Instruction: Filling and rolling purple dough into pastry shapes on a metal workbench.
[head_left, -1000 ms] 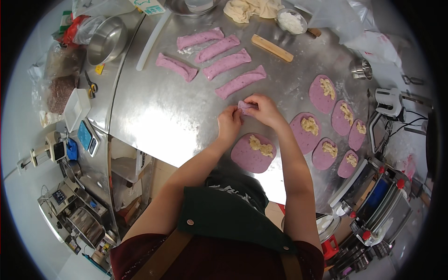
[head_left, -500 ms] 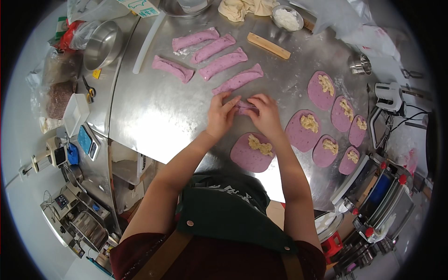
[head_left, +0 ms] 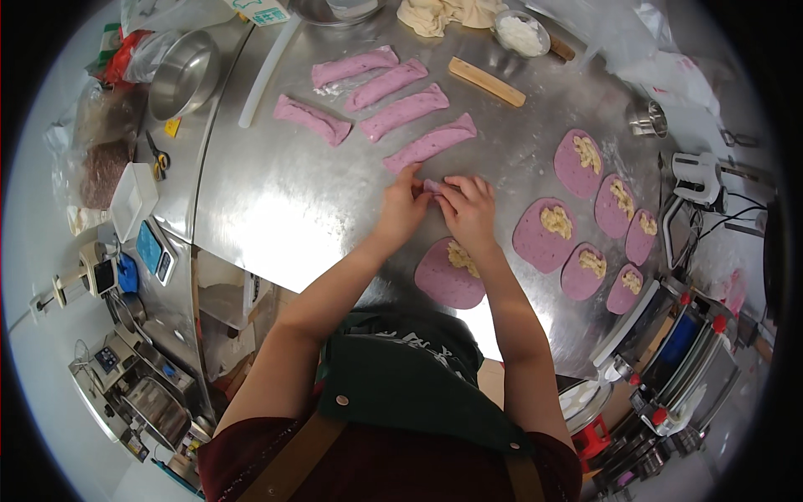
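Note:
My left hand (head_left: 401, 206) and my right hand (head_left: 468, 209) meet at the middle of the steel table, both closed on one piece of purple dough (head_left: 432, 187). Most of that piece is hidden under my fingers; a small bit shows between them. Just beyond lies a rolled purple dough log (head_left: 431, 143), with several more logs (head_left: 405, 112) behind it and to the left. Closer to me is a flat purple dough round (head_left: 443, 280) with a pale yellow filling (head_left: 461, 258), partly covered by my right forearm. More filled rounds (head_left: 544, 238) lie to the right.
A wooden stick (head_left: 487, 81) rests beyond the logs, near a bowl of white flour (head_left: 520, 35) and pale dough (head_left: 435, 15). At the left stand a steel bowl (head_left: 185, 77), scissors (head_left: 157, 156) and a scale (head_left: 156, 249). A machine with rollers (head_left: 673, 351) borders the right edge.
My fingers have shifted on the dough piece, and my right hand has come slightly left, closer to my left hand. The view has moved a little; the other dough pieces lie as before.

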`<state>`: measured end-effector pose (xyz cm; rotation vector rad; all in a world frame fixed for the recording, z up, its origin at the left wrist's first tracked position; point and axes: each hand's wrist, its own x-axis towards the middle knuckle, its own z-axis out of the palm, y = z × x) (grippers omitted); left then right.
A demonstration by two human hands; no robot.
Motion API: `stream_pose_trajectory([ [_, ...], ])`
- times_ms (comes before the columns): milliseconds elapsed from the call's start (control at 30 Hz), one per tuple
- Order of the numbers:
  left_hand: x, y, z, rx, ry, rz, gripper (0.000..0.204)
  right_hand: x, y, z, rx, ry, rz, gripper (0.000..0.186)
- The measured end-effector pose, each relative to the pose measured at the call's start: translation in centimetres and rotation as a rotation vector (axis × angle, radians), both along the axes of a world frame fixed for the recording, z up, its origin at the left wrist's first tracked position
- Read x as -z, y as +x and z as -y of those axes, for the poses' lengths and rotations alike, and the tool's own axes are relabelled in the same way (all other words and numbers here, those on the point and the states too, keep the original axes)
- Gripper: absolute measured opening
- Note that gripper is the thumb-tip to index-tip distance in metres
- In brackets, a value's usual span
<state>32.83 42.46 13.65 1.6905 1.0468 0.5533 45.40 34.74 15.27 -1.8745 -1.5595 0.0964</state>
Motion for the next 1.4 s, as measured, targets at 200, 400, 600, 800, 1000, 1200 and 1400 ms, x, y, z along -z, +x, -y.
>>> stream_pose_trajectory([
  [200,0.2,0.1,0.4,-0.025,-0.019,-0.1,0.047,-0.4,-0.2,-0.1,-0.007,0.015,0.026,0.019],
  [400,0.2,0.2,0.6,-0.065,-0.093,-0.047,0.045,-0.3,-0.1,-0.5,-0.031,0.029,0.034,0.015],
  [600,0.5,0.0,0.6,-0.078,-0.138,-0.005,0.044,0.1,-0.2,-0.7,-0.054,0.063,0.119,0.01],
  [800,0.3,-0.3,0.5,-0.042,-0.136,0.015,0.044,-0.4,-0.1,-0.9,-0.092,0.05,0.122,0.012],
  [1000,0.5,-0.8,0.5,-0.042,-0.22,0.081,0.044,-1.1,-0.2,-1.2,-0.105,0.057,0.105,0.014],
  [1200,1.0,-0.8,0.5,-0.054,-0.27,0.117,0.043,-0.1,-0.1,-1.5,-0.136,0.066,0.143,0.008],
  [1400,1.1,-1.2,0.2,-0.037,-0.354,0.119,0.044,-0.9,-0.6,-1.5,-0.087,0.114,0.114,0.005],
])
